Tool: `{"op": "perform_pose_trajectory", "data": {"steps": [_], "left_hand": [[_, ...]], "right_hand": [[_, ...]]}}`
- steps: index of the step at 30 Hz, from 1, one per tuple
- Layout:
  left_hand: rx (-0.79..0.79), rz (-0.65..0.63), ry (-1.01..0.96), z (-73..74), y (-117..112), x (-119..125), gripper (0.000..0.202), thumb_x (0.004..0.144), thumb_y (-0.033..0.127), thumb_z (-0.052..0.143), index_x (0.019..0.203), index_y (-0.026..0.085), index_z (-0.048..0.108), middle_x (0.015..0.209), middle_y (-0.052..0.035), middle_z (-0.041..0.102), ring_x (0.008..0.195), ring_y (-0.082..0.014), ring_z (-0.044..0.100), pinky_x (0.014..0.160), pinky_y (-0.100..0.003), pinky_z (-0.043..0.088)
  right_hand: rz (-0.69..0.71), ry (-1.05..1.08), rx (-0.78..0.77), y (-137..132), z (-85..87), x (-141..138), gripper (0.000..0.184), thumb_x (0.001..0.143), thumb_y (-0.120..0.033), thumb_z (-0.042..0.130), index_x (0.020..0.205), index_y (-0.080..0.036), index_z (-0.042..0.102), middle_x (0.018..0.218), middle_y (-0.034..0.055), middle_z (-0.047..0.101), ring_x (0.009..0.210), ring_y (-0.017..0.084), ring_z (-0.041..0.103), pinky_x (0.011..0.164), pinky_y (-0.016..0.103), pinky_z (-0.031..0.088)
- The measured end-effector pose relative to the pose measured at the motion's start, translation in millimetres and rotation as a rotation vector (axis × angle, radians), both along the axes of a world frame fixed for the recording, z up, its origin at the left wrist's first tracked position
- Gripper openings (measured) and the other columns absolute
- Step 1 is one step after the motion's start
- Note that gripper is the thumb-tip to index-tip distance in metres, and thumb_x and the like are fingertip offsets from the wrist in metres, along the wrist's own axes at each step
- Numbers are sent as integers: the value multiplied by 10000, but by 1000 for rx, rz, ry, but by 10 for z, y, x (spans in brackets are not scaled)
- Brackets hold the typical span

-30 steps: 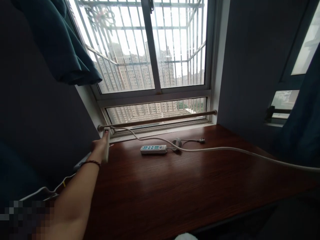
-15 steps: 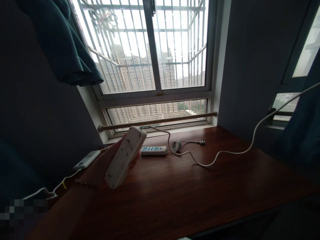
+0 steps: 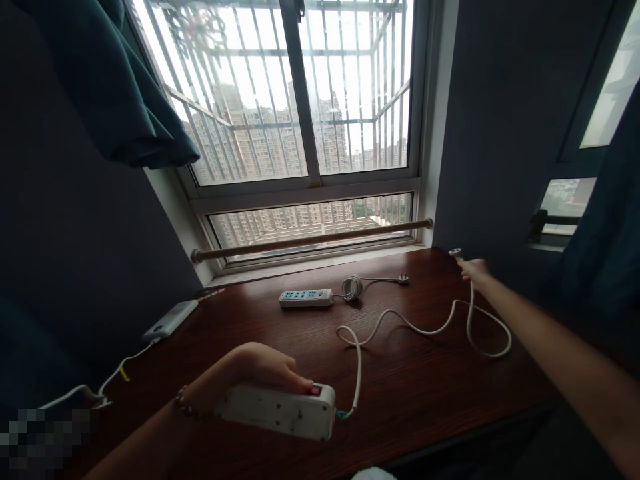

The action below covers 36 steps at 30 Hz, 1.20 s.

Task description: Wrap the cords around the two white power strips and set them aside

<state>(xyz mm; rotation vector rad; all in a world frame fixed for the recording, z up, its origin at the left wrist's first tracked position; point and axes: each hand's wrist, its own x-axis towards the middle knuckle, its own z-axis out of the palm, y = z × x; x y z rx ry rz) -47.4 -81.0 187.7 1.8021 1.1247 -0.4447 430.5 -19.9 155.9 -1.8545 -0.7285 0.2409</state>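
Gripped in my left hand point(image 3: 265, 368) is a white power strip point(image 3: 280, 410), turned on its side near the front of the wooden table. My thumb lies by its red switch point(image 3: 315, 390). A white cord point(image 3: 395, 315) leaves the strip's right end and winds loosely across the table. At the far right my right hand point(image 3: 475, 272) is closed on the cord's plug point(image 3: 455, 253), its prongs pointing away from me. Behind them lies a second power strip point(image 3: 306, 299) with blue socket faces, its cord point(image 3: 352, 287) coiled and its plug point(image 3: 403, 279) on the table.
The brown table point(image 3: 280, 333) reaches to the barred window point(image 3: 305, 133), with a rail point(image 3: 315, 244) across its bottom. At the left lies a white device point(image 3: 170, 321) with a cable point(image 3: 125, 363). Blue curtains point(image 3: 150, 133) hang at both sides.
My left hand has lowered the power strip toward the front edge and turned it nearly level. My right hand has come into view holding the plug, and the cord now rests lower on the table.
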Motion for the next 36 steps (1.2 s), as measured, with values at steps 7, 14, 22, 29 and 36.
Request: {"op": "perform_pose_trajectory", "data": {"steps": [7, 14, 22, 29, 36], "left_hand": [[61, -16, 7, -48, 0, -130, 386, 672, 533, 505, 561, 200, 665, 564, -44, 616, 432, -160, 484, 416, -243, 305], [74, 109, -158, -62, 27, -157, 510, 697, 609, 454, 609, 155, 669, 563, -38, 586, 458, -127, 446, 445, -235, 308], [-94, 615, -714, 51, 72, 201, 611, 729, 641, 390, 1009, 138, 594, 839, -103, 643, 673, -197, 590, 556, -285, 451], [-350, 598, -1231, 171, 359, 677, 660, 756, 633, 348, 1044, 86, 576, 932, -165, 621, 674, -187, 594, 585, -313, 489], [-245, 345, -1327, 106, 450, 741, 713, 735, 671, 330, 1050, 79, 571, 848, -145, 630, 670, -198, 580, 595, -314, 459]], "right_hand": [[73, -293, -452, 162, -663, 18, 142, 696, -76, 535, 763, -63, 660, 845, 223, 632, 878, 300, 593, 706, 346, 420], [132, -464, -670, 21, -861, 266, 238, 747, -51, 444, 821, -104, 664, 916, 218, 629, 939, 298, 580, 757, 389, 404], [192, -581, -460, 135, -581, -146, 292, 748, -57, 444, 998, -10, 588, 1119, 312, 500, 1112, 371, 443, 882, 524, 305], [840, -412, 460, 420, 198, -1648, 463, 797, -293, 486, 1244, -200, 406, 1237, 84, 489, 1148, 182, 444, 974, 354, 333], [1228, -280, 708, 26, 643, -2028, 632, 613, -385, 701, 1174, -206, 471, 1020, 63, 594, 984, 193, 544, 904, 352, 387]]}}
